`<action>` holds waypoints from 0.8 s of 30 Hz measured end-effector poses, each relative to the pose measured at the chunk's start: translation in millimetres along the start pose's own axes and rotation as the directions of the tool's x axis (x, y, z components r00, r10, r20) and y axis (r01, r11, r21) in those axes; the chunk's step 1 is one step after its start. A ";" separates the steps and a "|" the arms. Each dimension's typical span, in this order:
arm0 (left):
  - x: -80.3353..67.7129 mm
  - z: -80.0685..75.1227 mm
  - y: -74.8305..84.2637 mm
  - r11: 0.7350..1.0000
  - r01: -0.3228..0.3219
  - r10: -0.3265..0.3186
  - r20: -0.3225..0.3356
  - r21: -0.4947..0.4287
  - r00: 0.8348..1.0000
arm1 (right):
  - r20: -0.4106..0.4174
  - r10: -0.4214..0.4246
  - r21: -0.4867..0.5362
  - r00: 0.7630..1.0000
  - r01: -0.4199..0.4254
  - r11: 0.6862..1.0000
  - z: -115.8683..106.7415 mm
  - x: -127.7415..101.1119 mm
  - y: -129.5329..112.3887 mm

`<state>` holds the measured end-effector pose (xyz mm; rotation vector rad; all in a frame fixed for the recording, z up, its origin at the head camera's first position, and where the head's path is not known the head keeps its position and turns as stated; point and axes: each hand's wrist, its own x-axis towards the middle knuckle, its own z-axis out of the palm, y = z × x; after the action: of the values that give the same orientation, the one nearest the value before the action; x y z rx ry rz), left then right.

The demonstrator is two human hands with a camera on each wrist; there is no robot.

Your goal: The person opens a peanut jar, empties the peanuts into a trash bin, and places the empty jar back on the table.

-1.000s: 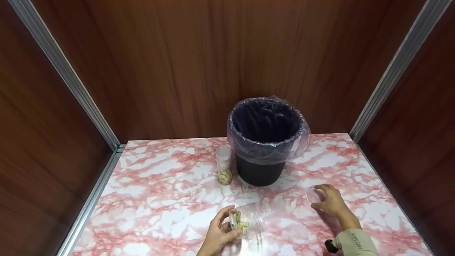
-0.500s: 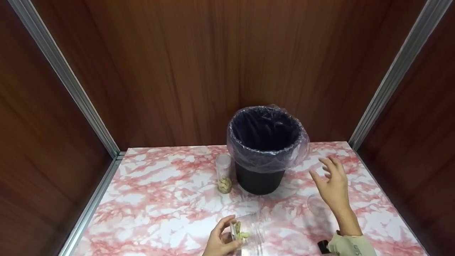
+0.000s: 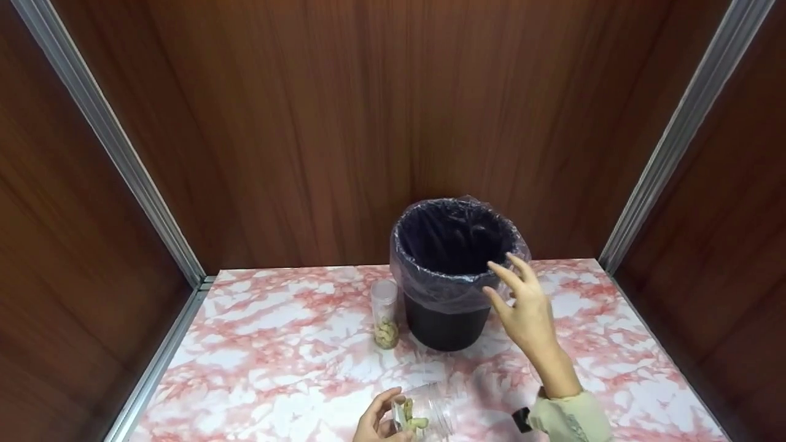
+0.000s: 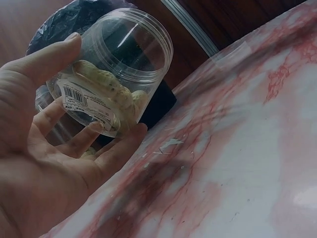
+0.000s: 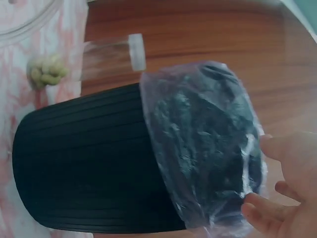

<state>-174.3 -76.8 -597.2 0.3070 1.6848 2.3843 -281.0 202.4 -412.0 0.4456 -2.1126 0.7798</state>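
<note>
Head view: jar point(image 3: 431, 402) of peanuts point(image 3: 419, 423), tilted, in front of the bin point(image 3: 447, 330); your left hand point(image 3: 376, 422) grips its base end, fingers curled, leaving the mouth free. Bag point(image 3: 445, 296) folded over the bin's edge, presumably for anchorage. Your right hand point(image 3: 525, 302): fingers spread beside it, contact unclear.

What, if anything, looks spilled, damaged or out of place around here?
Nothing is plainly spilled or damaged. The clear jar is askew: tipped sideways and open, yet the left hand grips it and the peanuts sit inside. Pale flecks on the table could be crumbs or marbling; I can't tell.
</note>
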 end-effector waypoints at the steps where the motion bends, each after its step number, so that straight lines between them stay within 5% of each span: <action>1: 0.1 -0.3 -0.3 1.000 0.002 -0.002 0.001 -0.003 1.000 | -0.001 -0.008 -0.006 1.000 0.008 1.000 3.9 0.4 0.4; 14: -4.8 5.2 2.8 0.997 -0.075 0.075 0.010 0.028 0.997 | -0.174 -0.117 0.110 0.978 0.137 0.984 36.1 -25.6 19.6; 19: 7.7 14.7 38.9 0.969 -0.225 0.226 0.000 0.103 0.974 | -0.197 -0.086 0.141 0.977 0.115 0.983 39.2 -21.5 20.8; 24: 19.3 23.4 84.8 0.966 -0.253 0.255 -0.040 0.048 0.966 | -0.206 -0.062 0.148 0.977 0.094 0.985 40.8 -13.7 20.4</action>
<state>-190.0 -78.0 -508.5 0.5082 1.8174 2.5538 -307.7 191.0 -449.8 0.5087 -1.8437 0.9105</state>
